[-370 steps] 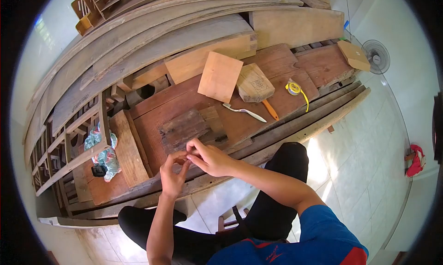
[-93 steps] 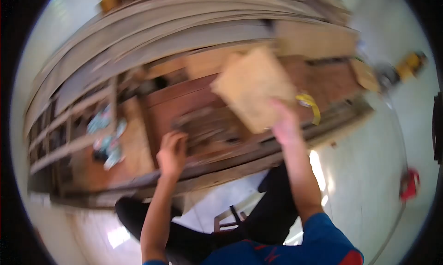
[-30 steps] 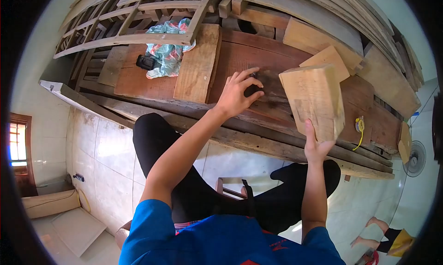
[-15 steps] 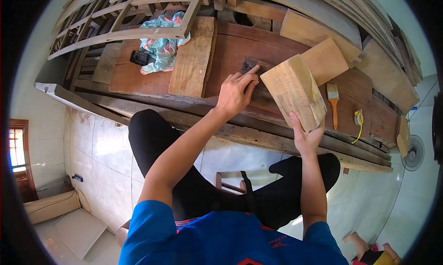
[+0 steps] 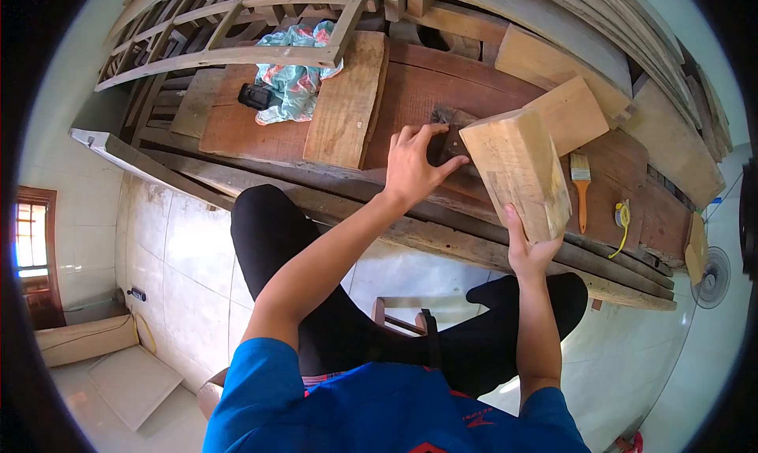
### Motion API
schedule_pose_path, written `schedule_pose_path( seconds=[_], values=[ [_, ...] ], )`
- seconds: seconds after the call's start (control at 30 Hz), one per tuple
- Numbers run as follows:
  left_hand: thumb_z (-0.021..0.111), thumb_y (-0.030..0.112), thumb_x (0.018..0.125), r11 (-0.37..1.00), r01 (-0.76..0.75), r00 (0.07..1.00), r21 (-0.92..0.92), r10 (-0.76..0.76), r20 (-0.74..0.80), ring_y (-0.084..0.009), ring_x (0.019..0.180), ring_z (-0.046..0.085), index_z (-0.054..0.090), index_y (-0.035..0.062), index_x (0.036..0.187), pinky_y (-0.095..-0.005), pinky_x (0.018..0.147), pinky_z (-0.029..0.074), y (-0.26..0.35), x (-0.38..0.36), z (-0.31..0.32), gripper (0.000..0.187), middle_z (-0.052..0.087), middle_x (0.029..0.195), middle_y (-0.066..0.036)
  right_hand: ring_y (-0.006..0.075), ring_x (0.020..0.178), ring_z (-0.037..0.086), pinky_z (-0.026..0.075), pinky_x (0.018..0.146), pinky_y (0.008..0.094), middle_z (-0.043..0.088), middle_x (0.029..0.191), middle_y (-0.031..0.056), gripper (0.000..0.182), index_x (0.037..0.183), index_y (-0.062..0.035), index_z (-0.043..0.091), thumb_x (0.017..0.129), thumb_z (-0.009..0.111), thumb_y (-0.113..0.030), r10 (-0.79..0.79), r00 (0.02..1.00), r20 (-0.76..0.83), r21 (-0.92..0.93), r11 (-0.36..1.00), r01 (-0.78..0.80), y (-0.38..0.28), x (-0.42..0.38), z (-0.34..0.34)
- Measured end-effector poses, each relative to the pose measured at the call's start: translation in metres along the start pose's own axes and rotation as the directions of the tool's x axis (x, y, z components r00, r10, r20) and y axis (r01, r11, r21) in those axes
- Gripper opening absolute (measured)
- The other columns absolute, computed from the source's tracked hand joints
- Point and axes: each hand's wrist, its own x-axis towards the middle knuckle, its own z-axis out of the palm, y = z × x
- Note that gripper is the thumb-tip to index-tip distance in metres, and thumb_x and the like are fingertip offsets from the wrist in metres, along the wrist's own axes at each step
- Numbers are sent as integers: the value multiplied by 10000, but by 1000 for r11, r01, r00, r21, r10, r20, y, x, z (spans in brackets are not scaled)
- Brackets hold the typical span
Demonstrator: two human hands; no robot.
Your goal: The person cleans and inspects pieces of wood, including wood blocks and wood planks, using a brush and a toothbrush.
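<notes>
My right hand [image 5: 532, 249] grips the lower end of a thick, pale wooden block [image 5: 513, 165], thumb on its near face. The block is tilted above the reddish-brown plank surface [image 5: 418, 78]. Left of it, my left hand [image 5: 415, 166] is open, with thumb and forefinger spread apart and nothing between them. Those fingertips are right beside a small dark, rough piece [image 5: 452, 129] on the planks, partly hidden behind the block. A flat, light board [image 5: 570, 110] lies just beyond the block.
A paintbrush [image 5: 581, 186] and a yellow tape measure [image 5: 622, 215] lie to the right. On the left are a thick board [image 5: 345, 102], a patterned cloth [image 5: 290, 86] and a black object [image 5: 254, 96]. A slatted wooden frame [image 5: 237, 57] stands behind them. A fan [image 5: 711, 278] is at far right.
My left thumb and forefinger have spread apart from their earlier, closer pose. My right hand still holds the block. The view has shifted slightly, and a person's legs at lower right are mostly out of sight.
</notes>
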Motion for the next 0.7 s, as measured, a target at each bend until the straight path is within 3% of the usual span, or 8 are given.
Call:
schedule_pose_path(
  seconds=[0.03, 0.13, 0.23, 0.33, 0.43, 0.57, 0.7],
  values=[
    [853, 339, 812, 1000, -8, 1000, -7, 8, -22, -295, 1145, 583, 668, 90, 1224, -428, 1003, 443, -3, -1, 4, 516, 703, 1241, -95, 242, 1088, 670, 517, 944, 351, 677, 1201, 182, 508, 1269, 82, 568, 866, 825, -88, 12, 1000, -5, 31, 999, -12, 0, -1, 1],
    [852, 366, 800, 999, -32, 998, -27, 30, -48, -296, 1194, 555, 681, 99, 1264, -440, 1047, 401, -12, -3, 15, 562, 705, 1208, -98, 248, 1099, 667, 517, 950, 353, 670, 1215, 189, 519, 1263, 85, 573, 849, 839, -80, -53, 991, 119, -118, 991, 68, -9, 5, 0],
    [843, 349, 811, 999, -42, 999, -34, 42, 8, -317, 1240, 519, 673, 101, 1287, -461, 1080, 395, -15, -2, 12, 563, 672, 1225, -122, 236, 1174, 629, 478, 1032, 355, 640, 1266, 168, 571, 1346, 79, 532, 851, 804, -7, 83, 980, 179, -87, 994, -68, -12, 4, 0],
    [834, 372, 821, 1000, -13, 999, -20, 14, 45, -329, 1251, 507, 674, 101, 1295, -458, 1095, 393, -14, -3, 5, 569, 661, 1234, -148, 237, 1201, 616, 468, 1050, 364, 622, 1301, 166, 593, 1362, 76, 516, 849, 804, 0, -41, 997, 59, -12, 999, 41, 1, -1, -4],
    [825, 408, 832, 1000, 11, 998, -10, -11, 58, -332, 1247, 508, 676, 108, 1296, -454, 1091, 399, -12, -1, 1, 572, 658, 1231, -152, 236, 1163, 637, 502, 979, 332, 639, 1263, 171, 578, 1305, 83, 559, 819, 849, -31, -47, 996, -72, 65, 997, 52, -6, 4, -4],
    [822, 381, 846, 999, -41, 999, -5, 41, 17, -315, 1174, 558, 708, 117, 1197, -436, 1027, 427, -10, 2, 1, 454, 679, 1187, -104, 225, 1223, 595, 457, 1050, 335, 605, 1326, 157, 597, 1388, 70, 498, 880, 794, -32, -11, 991, -134, -68, 998, 2, 9, 11, -18],
    [819, 228, 852, 974, -227, 967, -14, 224, -121, -293, 1093, 602, 736, 114, 1002, -426, 951, 444, -4, 12, -5, 206, 703, 1135, -56, 206, 1228, 585, 454, 1060, 347, 606, 1342, 150, 574, 1396, 71, 518, 917, 784, -98, 199, 954, -226, 80, 979, -185, 11, 22, -26]
  ],
)
